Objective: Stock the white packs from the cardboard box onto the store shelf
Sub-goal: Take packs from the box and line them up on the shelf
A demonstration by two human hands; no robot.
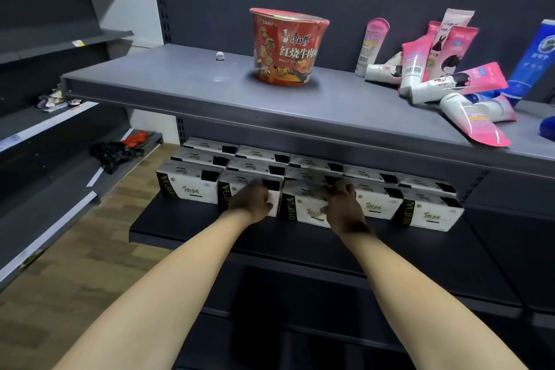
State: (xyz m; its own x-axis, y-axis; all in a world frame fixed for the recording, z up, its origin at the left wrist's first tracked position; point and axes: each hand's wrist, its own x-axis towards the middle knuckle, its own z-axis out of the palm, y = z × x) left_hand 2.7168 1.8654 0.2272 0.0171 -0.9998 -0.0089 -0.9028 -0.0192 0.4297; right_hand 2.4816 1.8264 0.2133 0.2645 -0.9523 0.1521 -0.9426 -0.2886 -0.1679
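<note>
You're reaching both arms fwd: left hand [251, 200] and right hand [342, 204] each gripping a front-row white pack [303, 204] on the lower shelf [186, 227].

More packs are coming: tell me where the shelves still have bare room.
Lower shelf: only the strip in front of the white packs. Upper shelf: bare left of the noodle cup; crowded with tubes at right.

"YUJIAO" on white packs [432, 213], "红烧牛肉面" on red noodle cup [286, 48]
</note>
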